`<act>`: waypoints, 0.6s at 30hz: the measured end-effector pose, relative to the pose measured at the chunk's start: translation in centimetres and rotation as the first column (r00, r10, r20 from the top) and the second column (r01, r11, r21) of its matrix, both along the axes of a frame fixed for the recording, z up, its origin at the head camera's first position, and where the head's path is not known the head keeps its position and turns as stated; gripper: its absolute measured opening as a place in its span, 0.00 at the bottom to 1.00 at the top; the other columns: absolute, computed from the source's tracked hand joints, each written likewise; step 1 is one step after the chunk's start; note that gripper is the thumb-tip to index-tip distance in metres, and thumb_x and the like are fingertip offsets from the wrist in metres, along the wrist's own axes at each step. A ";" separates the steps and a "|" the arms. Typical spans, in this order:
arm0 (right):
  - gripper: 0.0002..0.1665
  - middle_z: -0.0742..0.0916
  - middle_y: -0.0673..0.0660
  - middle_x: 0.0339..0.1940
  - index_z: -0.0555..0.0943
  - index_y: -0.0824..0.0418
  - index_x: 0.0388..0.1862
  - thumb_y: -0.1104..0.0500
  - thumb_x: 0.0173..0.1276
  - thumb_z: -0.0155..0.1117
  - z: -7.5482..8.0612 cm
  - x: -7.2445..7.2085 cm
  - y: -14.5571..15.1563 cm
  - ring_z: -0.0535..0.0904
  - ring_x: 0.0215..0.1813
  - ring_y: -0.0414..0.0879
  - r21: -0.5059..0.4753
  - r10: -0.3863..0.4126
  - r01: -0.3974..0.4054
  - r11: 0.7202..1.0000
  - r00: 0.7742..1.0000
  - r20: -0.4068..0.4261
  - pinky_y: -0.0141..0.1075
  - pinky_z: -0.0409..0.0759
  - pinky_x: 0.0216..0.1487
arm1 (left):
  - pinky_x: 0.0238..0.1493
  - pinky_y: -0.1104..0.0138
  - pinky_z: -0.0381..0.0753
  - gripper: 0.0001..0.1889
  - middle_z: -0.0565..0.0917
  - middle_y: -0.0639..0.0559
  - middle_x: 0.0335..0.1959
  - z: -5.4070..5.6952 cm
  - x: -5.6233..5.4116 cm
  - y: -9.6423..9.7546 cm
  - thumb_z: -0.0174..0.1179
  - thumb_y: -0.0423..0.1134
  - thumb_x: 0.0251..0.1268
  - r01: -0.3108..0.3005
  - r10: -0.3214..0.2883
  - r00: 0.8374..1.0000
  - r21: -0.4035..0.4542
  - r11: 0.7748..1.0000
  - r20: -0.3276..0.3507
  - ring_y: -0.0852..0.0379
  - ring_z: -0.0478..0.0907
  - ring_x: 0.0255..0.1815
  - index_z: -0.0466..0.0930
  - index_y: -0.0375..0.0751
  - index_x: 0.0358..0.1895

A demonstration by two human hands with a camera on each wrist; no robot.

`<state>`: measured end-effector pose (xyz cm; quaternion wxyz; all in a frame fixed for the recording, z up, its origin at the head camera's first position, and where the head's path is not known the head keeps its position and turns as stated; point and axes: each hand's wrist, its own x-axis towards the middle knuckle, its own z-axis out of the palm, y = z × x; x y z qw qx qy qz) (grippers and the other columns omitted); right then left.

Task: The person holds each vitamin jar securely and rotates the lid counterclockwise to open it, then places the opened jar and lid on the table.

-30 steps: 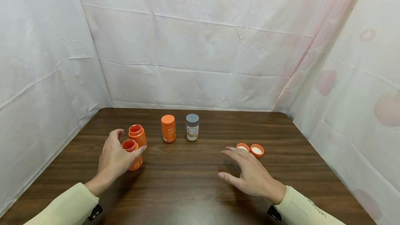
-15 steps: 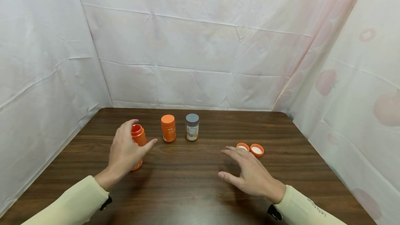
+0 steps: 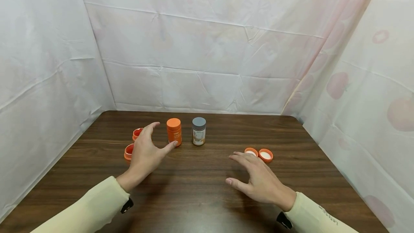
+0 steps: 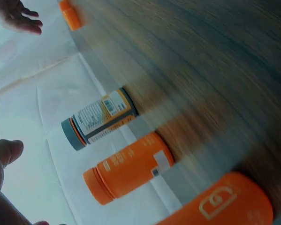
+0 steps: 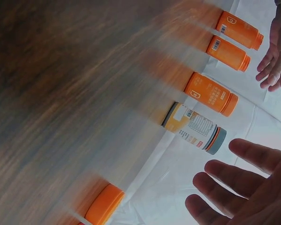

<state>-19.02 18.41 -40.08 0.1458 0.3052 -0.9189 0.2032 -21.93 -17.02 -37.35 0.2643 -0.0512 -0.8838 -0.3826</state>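
Note:
My left hand [image 3: 146, 155], thumb and fingers spread wide, hovers just short of a capped orange pill bottle [image 3: 174, 130]; nothing is in its grasp. Beside that bottle stands a white-labelled pill bottle with a grey cap [image 3: 198, 131]. Two uncapped orange bottles, the rear one [image 3: 137, 133] and the front one [image 3: 128, 153], are partly hidden behind the left hand. The right wrist view shows both upright, the rear bottle [image 5: 228, 51] among them. My right hand [image 3: 258, 179] holds nothing, its fingers extended near two upturned orange caps, the left cap [image 3: 251, 150] and the right cap [image 3: 266, 155].
A dark wood-grain table [image 3: 200, 190] carries everything. White fabric sheets with faint fruit prints hang along its back and sides, the back sheet [image 3: 200, 46] meeting the table's far edge.
My left hand has left the two uncapped bottles and moved right, toward the capped orange bottle. The right hand, caps and bottles stay where they were.

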 end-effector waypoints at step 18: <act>0.39 0.79 0.47 0.69 0.77 0.45 0.69 0.27 0.66 0.64 0.1 0.3 -0.4 0.74 0.71 0.47 -0.022 0.007 -0.007 1.000 1.000 0.003 0.53 0.72 0.67 | 0.69 0.45 0.69 0.47 0.73 0.35 0.70 -1.2 -2.2 1.7 0.78 0.51 0.56 -0.038 0.015 0.990 0.155 0.987 0.143 0.38 0.70 0.70 0.64 0.31 0.73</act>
